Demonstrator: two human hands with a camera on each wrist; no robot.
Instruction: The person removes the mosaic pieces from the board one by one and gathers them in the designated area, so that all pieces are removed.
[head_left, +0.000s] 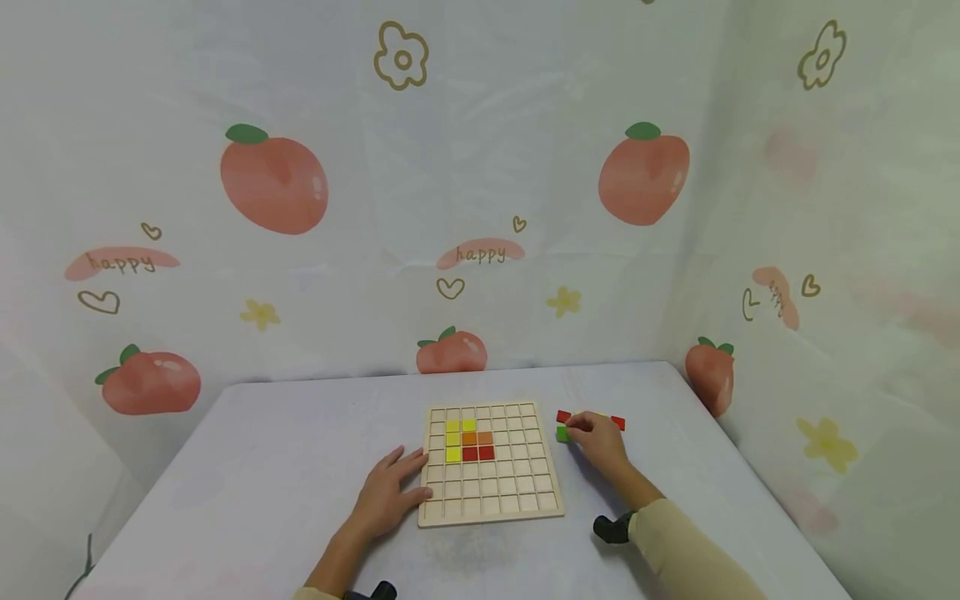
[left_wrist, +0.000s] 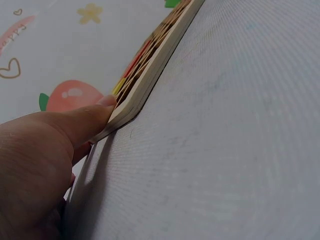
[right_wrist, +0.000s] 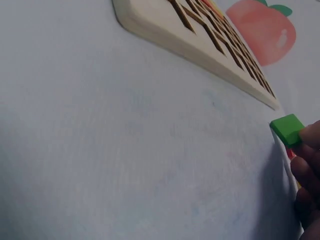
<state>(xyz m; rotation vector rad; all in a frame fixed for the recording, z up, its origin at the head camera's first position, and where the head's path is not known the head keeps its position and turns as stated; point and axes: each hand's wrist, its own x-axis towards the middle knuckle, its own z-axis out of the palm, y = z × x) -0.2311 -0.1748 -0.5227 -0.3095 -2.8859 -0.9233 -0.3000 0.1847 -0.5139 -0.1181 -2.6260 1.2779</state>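
Left hand [head_left: 386, 493] flat, steadying grid board [head_left: 491, 512]; right hand [head_left: 597, 440] pinching green tile [head_left: 562, 433].

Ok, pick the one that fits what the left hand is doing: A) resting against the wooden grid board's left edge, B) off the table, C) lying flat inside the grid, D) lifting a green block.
A: the left hand rests against the wooden grid board at its left edge.

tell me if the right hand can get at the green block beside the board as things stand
Probably yes. The right hand already rests over the loose pieces, fingertips touching the green block, with only bare table between it and the wooden board.
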